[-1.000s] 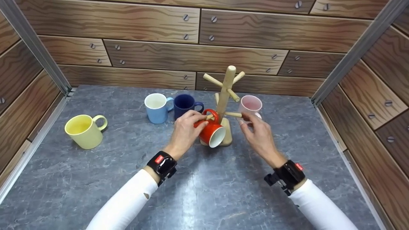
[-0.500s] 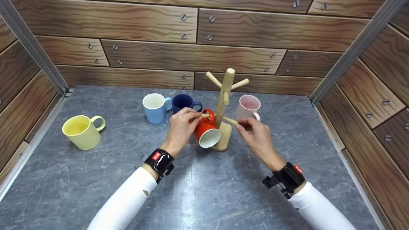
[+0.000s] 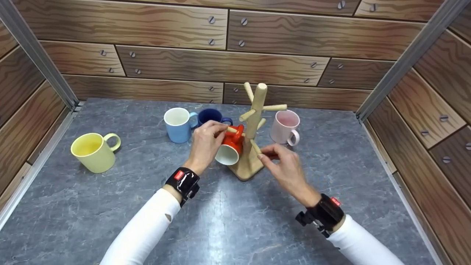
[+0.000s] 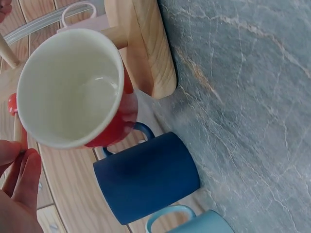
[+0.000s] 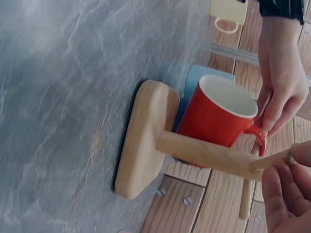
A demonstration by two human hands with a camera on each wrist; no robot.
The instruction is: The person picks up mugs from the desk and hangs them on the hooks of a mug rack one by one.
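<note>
A wooden mug tree [image 3: 254, 125] stands upright on the table, several pegs jutting from its post. The red mug [image 3: 232, 142] hangs by its handle on a lower peg, tilted sideways, its white inside [image 4: 73, 92] facing the left wrist camera. My left hand [image 3: 204, 144] pinches that peg's end, outside the mug handle. Another lower peg [image 5: 272, 159] has its tip between the thumb and fingers of my right hand [image 3: 284, 165]. In the right wrist view, the tree's base [image 5: 146, 141] rests on the table.
Behind my left hand stand a light blue mug [image 3: 178, 127] and a dark blue mug [image 4: 148, 177]. A pink mug [image 3: 284, 127] is right of the tree. The yellow mug [image 3: 95, 152] sits far left. Wood-patterned walls [image 3: 184, 62] enclose the grey table [image 3: 147, 235].
The mug tree has turned on its base, its pegs swinging round. The red mug has shifted left with it. My right hand has come toward me and slightly left; the left has moved slightly left.
</note>
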